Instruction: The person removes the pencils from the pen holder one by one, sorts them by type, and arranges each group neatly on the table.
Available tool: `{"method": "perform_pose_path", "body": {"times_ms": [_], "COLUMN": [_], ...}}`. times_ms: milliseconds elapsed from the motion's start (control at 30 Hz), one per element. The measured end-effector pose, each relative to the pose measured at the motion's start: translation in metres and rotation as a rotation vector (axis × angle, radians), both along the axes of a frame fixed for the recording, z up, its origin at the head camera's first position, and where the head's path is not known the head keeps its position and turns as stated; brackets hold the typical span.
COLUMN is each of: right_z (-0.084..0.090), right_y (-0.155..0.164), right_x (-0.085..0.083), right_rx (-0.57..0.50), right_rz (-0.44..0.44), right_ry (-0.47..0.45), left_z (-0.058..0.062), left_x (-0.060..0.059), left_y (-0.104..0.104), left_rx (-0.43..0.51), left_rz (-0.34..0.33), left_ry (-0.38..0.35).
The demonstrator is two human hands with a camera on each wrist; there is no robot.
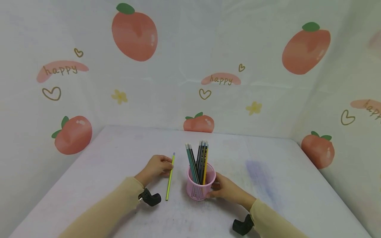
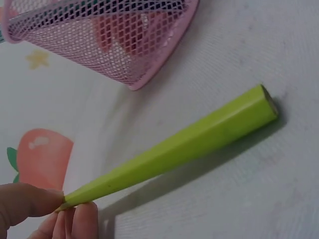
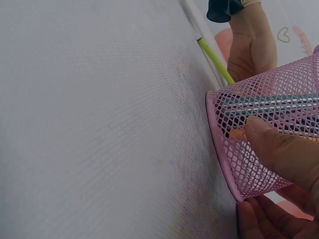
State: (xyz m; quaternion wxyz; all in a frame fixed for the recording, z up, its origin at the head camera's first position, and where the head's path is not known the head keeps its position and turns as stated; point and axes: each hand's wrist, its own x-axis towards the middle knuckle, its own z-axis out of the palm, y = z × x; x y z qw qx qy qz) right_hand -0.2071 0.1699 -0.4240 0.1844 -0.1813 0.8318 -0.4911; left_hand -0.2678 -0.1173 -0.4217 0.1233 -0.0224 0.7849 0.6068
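The left hand (image 1: 156,167) pinched the green pencil (image 1: 170,177) near its far end, its long axis running near-to-far on the surface (image 1: 268,185), just left of the pink mesh cup (image 1: 200,185), which the right hand's (image 1: 227,190) fingers curled round.

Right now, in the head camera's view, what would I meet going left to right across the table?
Left hand → green pencil it holds → pink mesh cup full of pencils → right hand gripping the cup.

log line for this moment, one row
left hand: pinches green pencil, lying on table | right hand: grips pink mesh cup, upright, pencils inside
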Motion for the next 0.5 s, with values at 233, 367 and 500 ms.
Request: {"method": "perform_pose_path", "body": {"times_ms": [233,367,500], "right_z": [0.000,0.000,-0.001], "right_y": [-0.001,-0.001,0.000], "right_x": [0.000,0.000,0.000], "right_rx": [0.002,0.000,-0.008], "right_rz": [-0.012,-0.014,0.000], "right_ry": [0.001,0.004,0.012], "left_z": [0.002,0.002,0.002], "left_x": [0.001,0.000,0.001], "left_y": [0.008,0.011,0.013], "left_rx": [-0.135,-0.203,-0.239], "left_rz": [0.016,0.020,0.016], "left_ry": [-0.015,-0.003,0.005]}}
